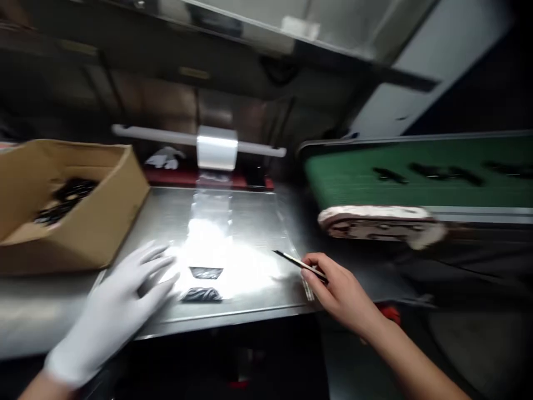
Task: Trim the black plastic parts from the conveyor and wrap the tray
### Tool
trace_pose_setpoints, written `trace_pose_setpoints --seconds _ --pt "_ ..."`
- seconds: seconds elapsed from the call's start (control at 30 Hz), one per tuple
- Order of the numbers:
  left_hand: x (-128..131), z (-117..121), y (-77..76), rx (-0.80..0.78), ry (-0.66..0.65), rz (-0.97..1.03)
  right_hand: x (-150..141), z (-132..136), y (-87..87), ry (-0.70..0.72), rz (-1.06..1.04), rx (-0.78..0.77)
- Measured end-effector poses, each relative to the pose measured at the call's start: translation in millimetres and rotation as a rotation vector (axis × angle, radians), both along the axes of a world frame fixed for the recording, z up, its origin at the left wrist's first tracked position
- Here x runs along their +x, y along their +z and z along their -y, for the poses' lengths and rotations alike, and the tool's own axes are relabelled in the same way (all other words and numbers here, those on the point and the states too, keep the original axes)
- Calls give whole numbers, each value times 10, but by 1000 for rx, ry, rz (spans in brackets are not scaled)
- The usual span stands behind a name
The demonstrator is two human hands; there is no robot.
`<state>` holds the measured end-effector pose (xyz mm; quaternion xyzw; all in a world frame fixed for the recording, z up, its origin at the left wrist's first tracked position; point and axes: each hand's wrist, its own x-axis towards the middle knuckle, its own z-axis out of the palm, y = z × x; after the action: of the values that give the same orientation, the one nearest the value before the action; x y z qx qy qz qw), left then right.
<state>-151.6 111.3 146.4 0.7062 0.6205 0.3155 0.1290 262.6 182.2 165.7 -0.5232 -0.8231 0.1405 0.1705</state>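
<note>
A bare right hand (335,286), right of center in the lower frame, pinches a slim pen-like tool (293,260) between thumb and fingers, its dark tip angled up and left over a metal worktop (258,250). At lower left, a white-gloved left hand (120,300) hovers with fingers loosely parted, no object visible in its grasp.

Good handling here would likely mean a light, steady pinch, the tip kept out of line with the gloved fingers, and the film held flat before any contact.

The tool appears straight and narrow, pale along one edge, dark along the other; blur hides finer detail. At lower center lies a glossy clear packet (202,295) bunched with dark contents, below a clear film strip (210,208) trailing from a roll (217,149). A cardboard box (97,233) fills the left; a green conveyor belt (350,178) carries dark pieces (435,171) at right.
</note>
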Motion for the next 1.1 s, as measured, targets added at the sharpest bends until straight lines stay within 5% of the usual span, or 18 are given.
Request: trace_pose_setpoints --seconds 0.13,0.27,0.57,0.73,0.9,1.1 --pt "0 -34 82 -138 28 -53 -1023 31 114 416 -12 -79" --pt "50 -59 76 -103 -3 -38 -1689 26 120 517 148 -32" --pt "105 -114 105 -87 -101 -174 -1725 -88 130 542 240 -12" --pt "114 -106 113 -113 -108 -190 -1318 -123 197 509 253 -30" --pt "96 -100 110 -124 -121 -172 -348 -109 215 387 227 -54" --pt "187 2 188 -75 -120 -109 912 -11 -158 -26 146 49"
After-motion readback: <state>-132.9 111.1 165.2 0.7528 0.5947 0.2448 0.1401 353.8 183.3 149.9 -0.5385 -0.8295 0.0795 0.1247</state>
